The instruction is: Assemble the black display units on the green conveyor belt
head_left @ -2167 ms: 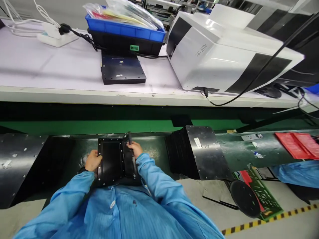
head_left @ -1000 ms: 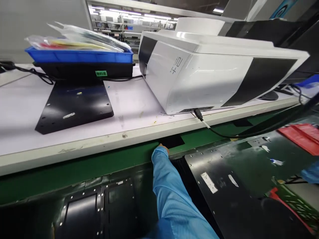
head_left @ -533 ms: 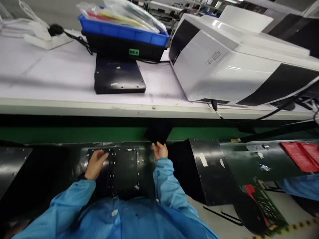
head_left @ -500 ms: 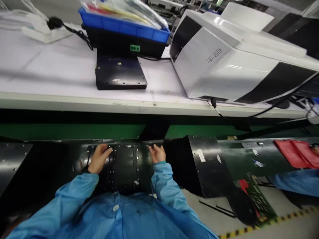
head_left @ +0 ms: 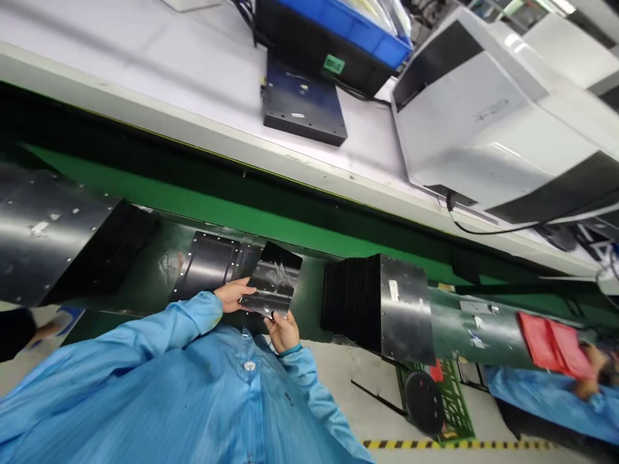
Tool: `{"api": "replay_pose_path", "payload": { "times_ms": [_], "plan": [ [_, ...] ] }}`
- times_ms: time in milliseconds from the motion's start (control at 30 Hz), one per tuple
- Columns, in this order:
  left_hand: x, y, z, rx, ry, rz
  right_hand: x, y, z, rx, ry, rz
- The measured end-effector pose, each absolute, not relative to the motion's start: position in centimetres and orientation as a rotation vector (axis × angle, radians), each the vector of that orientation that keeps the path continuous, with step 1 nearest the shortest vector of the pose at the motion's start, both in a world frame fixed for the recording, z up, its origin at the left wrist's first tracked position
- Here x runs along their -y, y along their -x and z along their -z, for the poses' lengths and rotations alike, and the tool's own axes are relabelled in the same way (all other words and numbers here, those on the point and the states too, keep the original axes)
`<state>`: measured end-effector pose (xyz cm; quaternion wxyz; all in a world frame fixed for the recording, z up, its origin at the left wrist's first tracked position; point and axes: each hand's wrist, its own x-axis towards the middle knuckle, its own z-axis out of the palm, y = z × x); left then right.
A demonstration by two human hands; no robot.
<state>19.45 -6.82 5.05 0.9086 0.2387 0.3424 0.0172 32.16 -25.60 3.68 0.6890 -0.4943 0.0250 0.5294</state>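
Observation:
Between my two hands is a thin, glossy black panel [head_left: 275, 276], tilted, with whitish reflections or a clear film on its face; I cannot tell which. My left hand [head_left: 233, 294] grips its left edge with the thumb on top. At its lower edge, my right hand [head_left: 283, 330] pinches the corner between thumb and fingers. Beneath and to the left, a flat black plate [head_left: 209, 261] with rows of light studs lies on the dark green bench [head_left: 309, 303], partly covered by the panel.
Black metal boxes stand right [head_left: 405, 309] and left [head_left: 53, 238]. Above is a white shelf [head_left: 193, 138] bearing a flat black case [head_left: 304, 103], a blue bin [head_left: 358, 29] and a white machine [head_left: 478, 122]. A co-worker's hands [head_left: 592, 370] touch red pouches [head_left: 554, 341] at right.
My hands were apart over the studded plate, the right one by the bench's back edge. Now both hold the black panel, drawn closer to my body. The view has tilted and shifted.

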Motion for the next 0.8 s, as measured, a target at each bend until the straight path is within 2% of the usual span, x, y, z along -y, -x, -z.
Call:
{"api": "replay_pose_path", "payload": {
  "times_ms": [200, 367, 433, 567, 800],
  "plan": [
    [7.4, -18.7, 0.1, -0.839, -0.429, -0.166, 25.1, -34.1, 0.8, 0.291, 1.56, -1.352],
    [8.1, -17.2, 2.0, -0.973, -0.434, -0.216, 23.9, -35.8, 0.5, 1.031, 2.029, -0.967],
    [8.4, -16.8, 2.2, -0.976, -0.415, -0.229, 23.8, -35.8, 0.0, 1.376, 2.072, -0.859],
    [8.9, -16.6, 2.1, -0.959, -0.389, -0.225, 23.6, -34.9, -0.4, 1.801, 2.073, -0.883],
    [7.5, -17.9, 1.4, -1.072, -0.447, -0.254, 21.6, -36.2, -1.4, 1.737, 1.945, -0.83]
  ]
}}
